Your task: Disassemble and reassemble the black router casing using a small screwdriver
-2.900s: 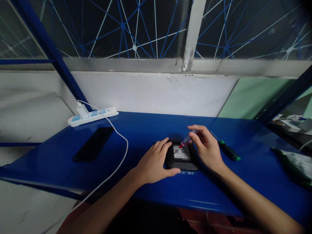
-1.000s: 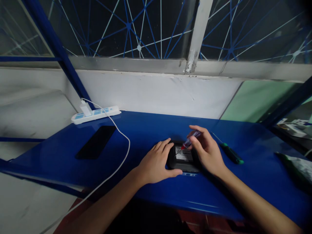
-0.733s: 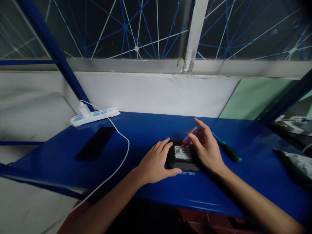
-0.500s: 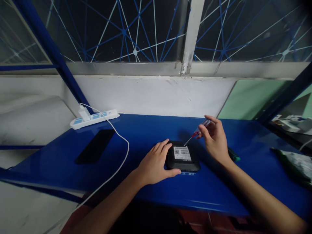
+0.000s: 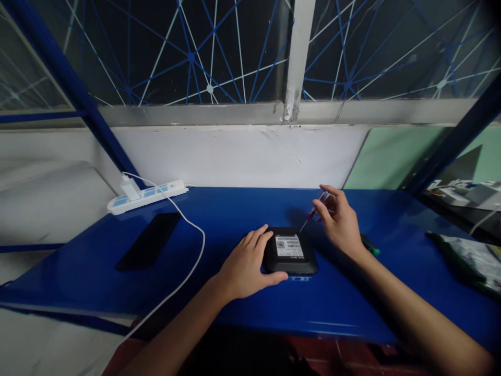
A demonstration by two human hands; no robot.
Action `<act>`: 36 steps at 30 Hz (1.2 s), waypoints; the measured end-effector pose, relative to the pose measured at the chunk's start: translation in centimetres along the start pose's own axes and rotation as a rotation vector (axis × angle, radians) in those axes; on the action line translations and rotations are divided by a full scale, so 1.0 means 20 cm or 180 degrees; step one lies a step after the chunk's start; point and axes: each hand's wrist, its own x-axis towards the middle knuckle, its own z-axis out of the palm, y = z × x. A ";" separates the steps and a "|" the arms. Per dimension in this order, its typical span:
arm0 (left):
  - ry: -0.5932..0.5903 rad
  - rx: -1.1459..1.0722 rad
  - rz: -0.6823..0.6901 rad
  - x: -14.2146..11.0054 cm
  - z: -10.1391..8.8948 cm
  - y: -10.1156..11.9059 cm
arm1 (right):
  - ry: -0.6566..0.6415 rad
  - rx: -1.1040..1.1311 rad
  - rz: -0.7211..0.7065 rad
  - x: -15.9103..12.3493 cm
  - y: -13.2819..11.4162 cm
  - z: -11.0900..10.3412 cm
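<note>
A flat black square device lies on the blue table, with a white printed label facing up. My left hand grips its left side, the thumb along the front edge and the fingers over the far left corner. Above the right side, my right hand pinches a screwdriver with a clear and red handle. Its thin shaft slants down to the left, and the tip is at the device's far edge, near the right corner. Whether the tip touches a screw is too small to tell.
A black phone-like slab lies to the left, near a white power strip with a plugged-in charger. The white cable runs across the table. A dark green object sits behind my right wrist; a shiny packet lies at right.
The screwdriver tip has shifted a little to the right along the device's far edge, and its shaft stands steeper. My left hand keeps its grip. The whole view has shifted slightly.
</note>
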 end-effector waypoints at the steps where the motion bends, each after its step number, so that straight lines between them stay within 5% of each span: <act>1: 0.0004 0.0010 0.0002 0.00 0.00 0.00 | -0.0016 0.0008 -0.0008 0.00 0.00 0.00; 12: 0.0057 0.0026 0.0047 0.00 0.01 -0.01 | 0.0077 0.0797 0.0158 0.02 -0.02 0.01; 36: -0.0038 -0.0002 -0.0078 0.00 0.01 -0.01 | 0.0007 0.0922 0.0211 0.01 -0.03 0.00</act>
